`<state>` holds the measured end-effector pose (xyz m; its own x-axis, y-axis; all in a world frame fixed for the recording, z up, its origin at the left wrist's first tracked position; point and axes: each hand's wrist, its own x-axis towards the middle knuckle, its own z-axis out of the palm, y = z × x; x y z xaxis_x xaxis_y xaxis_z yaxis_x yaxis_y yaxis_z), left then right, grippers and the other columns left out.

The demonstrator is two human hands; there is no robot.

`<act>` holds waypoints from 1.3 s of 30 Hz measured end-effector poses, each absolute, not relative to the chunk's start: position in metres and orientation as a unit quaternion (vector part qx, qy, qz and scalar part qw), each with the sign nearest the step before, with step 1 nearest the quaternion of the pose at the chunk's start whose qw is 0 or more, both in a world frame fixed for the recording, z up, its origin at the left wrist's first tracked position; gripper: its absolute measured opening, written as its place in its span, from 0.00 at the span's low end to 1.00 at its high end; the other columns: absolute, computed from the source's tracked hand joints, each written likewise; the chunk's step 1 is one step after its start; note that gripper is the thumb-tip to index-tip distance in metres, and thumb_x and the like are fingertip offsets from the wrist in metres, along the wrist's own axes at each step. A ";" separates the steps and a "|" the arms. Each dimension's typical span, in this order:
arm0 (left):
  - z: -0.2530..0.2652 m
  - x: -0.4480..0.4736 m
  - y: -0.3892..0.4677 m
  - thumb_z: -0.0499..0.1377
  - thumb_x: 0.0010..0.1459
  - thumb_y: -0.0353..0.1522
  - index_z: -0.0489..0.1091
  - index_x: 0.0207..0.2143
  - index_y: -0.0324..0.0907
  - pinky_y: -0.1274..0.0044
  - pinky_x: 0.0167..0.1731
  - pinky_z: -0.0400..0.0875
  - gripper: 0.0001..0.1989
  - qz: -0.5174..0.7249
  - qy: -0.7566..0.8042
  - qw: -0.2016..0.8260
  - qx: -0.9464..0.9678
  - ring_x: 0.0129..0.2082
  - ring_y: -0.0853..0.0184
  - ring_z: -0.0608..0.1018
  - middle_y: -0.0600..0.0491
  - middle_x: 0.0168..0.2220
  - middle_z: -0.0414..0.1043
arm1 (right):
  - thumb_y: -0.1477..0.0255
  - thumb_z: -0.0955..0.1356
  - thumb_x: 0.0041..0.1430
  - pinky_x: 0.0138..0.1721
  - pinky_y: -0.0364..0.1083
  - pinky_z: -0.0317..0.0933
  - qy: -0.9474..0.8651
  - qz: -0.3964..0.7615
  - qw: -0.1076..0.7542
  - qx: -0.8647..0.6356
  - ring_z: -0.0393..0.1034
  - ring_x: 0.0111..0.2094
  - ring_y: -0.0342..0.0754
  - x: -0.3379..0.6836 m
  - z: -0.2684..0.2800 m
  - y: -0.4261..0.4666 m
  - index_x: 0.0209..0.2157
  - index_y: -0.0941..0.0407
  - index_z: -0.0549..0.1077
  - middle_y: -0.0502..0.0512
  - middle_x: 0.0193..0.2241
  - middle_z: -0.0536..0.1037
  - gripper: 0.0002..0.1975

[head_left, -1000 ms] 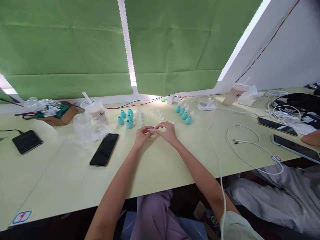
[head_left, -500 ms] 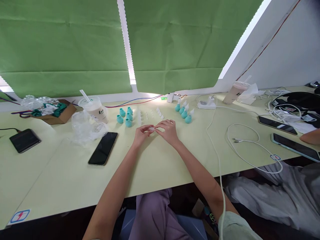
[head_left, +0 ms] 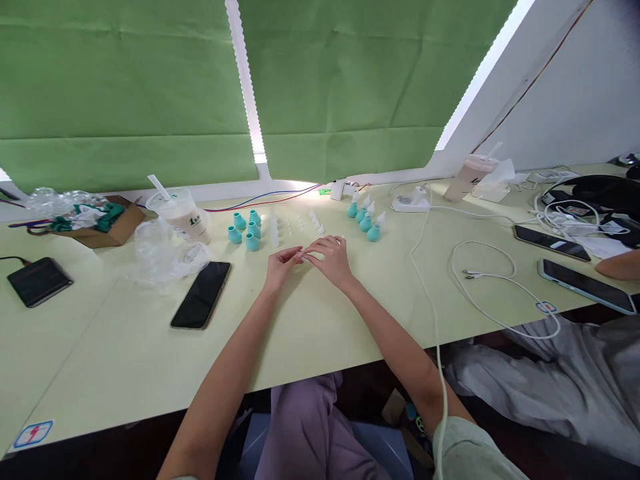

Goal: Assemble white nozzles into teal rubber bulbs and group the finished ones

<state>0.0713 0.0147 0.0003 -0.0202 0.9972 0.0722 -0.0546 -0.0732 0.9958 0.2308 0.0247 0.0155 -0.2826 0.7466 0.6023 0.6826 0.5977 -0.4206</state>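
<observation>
My left hand (head_left: pixel 280 268) and my right hand (head_left: pixel 332 260) meet over the table, fingertips pinched together. Between them is a small whitish translucent piece (head_left: pixel 301 255), mostly covered by the fingers, so its kind is unclear. Beyond my left hand stand several turquoise bulbs (head_left: pixel 253 241) with open tops. Rows of small white plastic parts (head_left: pixel 274 230) lie just behind my hands, with more white pieces (head_left: pixel 317 222) to their right. Farther right stand several turquoise bulbs with white pointed tips (head_left: pixel 373 232).
A black phone (head_left: pixel 201 295), a plastic bag (head_left: pixel 160 257), a drink cup (head_left: pixel 180 217) and a cardboard box (head_left: pixel 117 227) are left. Rightward lie a white cable (head_left: pixel 434 300), a power strip (head_left: pixel 410 203), another cup (head_left: pixel 467 179) and two phones (head_left: pixel 585 287). A co-worker's arm (head_left: pixel 620 265) rests far right.
The view has shifted slightly, so everything sits a little farther left. My fingers have closed in more around the small piece, covering more of it. The objects on the table stay put.
</observation>
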 end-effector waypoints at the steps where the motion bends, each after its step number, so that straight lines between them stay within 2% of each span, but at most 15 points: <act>1: 0.000 0.071 0.015 0.65 0.43 0.42 0.74 0.39 0.36 0.68 0.41 0.70 0.23 0.534 0.478 0.490 0.497 0.31 0.65 0.76 0.46 0.35 0.77 | 0.63 0.66 0.57 0.50 0.50 0.43 -0.798 0.053 0.401 -0.447 0.65 0.40 0.46 0.230 0.016 0.024 0.31 0.48 0.77 0.48 0.33 0.78 0.08; 6: 0.002 0.070 0.015 0.66 0.43 0.41 0.74 0.39 0.36 0.67 0.43 0.69 0.22 0.536 0.459 0.506 0.496 0.32 0.65 0.77 0.45 0.36 0.77 | 0.62 0.68 0.54 0.49 0.50 0.49 -0.763 0.159 0.436 -0.450 0.66 0.40 0.47 0.230 0.015 0.028 0.32 0.48 0.77 0.49 0.34 0.78 0.07; 11: 0.002 0.071 0.016 0.65 0.43 0.41 0.74 0.40 0.36 0.67 0.44 0.69 0.23 0.544 0.458 0.495 0.499 0.32 0.65 0.77 0.45 0.37 0.77 | 0.61 0.69 0.50 0.43 0.46 0.59 -0.676 0.373 0.492 -0.402 0.68 0.38 0.46 0.232 0.007 0.037 0.39 0.51 0.76 0.52 0.39 0.77 0.15; 14: 0.003 0.070 0.016 0.65 0.43 0.41 0.74 0.40 0.37 0.67 0.44 0.69 0.23 0.542 0.465 0.482 0.507 0.33 0.64 0.77 0.47 0.35 0.77 | 0.60 0.69 0.50 0.43 0.47 0.62 -0.617 0.508 0.475 -0.368 0.71 0.38 0.46 0.227 -0.001 0.039 0.42 0.52 0.75 0.53 0.40 0.76 0.18; 17: 0.003 0.070 0.015 0.65 0.44 0.41 0.74 0.40 0.37 0.68 0.43 0.70 0.22 0.546 0.469 0.472 0.509 0.34 0.64 0.77 0.47 0.34 0.77 | 0.61 0.71 0.47 0.45 0.48 0.63 -0.555 0.577 0.489 -0.345 0.72 0.39 0.47 0.220 -0.005 0.037 0.42 0.52 0.75 0.53 0.40 0.77 0.20; 21: 0.003 0.072 0.015 0.66 0.42 0.40 0.74 0.40 0.36 0.67 0.42 0.71 0.23 0.543 0.478 0.460 0.515 0.33 0.63 0.78 0.47 0.32 0.77 | 0.61 0.73 0.42 0.49 0.50 0.62 -0.487 0.625 0.502 -0.346 0.72 0.41 0.49 0.216 -0.006 0.032 0.41 0.54 0.75 0.54 0.36 0.79 0.22; 24: 0.004 0.073 0.014 0.66 0.41 0.41 0.74 0.39 0.36 0.67 0.41 0.71 0.23 0.539 0.478 0.454 0.524 0.34 0.61 0.78 0.46 0.35 0.77 | 0.62 0.74 0.39 0.50 0.51 0.62 -0.465 0.638 0.503 -0.351 0.73 0.41 0.51 0.216 -0.004 0.031 0.40 0.55 0.76 0.55 0.35 0.80 0.24; 31: 0.007 0.076 0.009 0.66 0.42 0.40 0.75 0.37 0.39 0.67 0.43 0.71 0.20 0.536 0.466 0.458 0.535 0.38 0.60 0.78 0.46 0.39 0.76 | 0.66 0.75 0.35 0.51 0.52 0.61 -0.466 0.615 0.514 -0.375 0.72 0.43 0.53 0.219 0.000 0.033 0.34 0.56 0.78 0.55 0.36 0.80 0.20; 39: 0.003 0.075 0.014 0.66 0.43 0.40 0.73 0.40 0.35 0.65 0.44 0.71 0.23 0.559 0.454 0.467 0.512 0.36 0.61 0.78 0.44 0.38 0.76 | 0.63 0.73 0.41 0.53 0.51 0.59 -0.469 0.630 0.501 -0.363 0.71 0.45 0.51 0.221 0.002 0.033 0.38 0.55 0.77 0.54 0.36 0.79 0.20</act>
<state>0.0750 0.0137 0.0034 -0.0389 0.9882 0.1483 -0.0571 -0.1504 0.9870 0.2206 0.0331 0.0020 -0.2333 0.9723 0.0134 -0.2903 -0.0565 -0.9553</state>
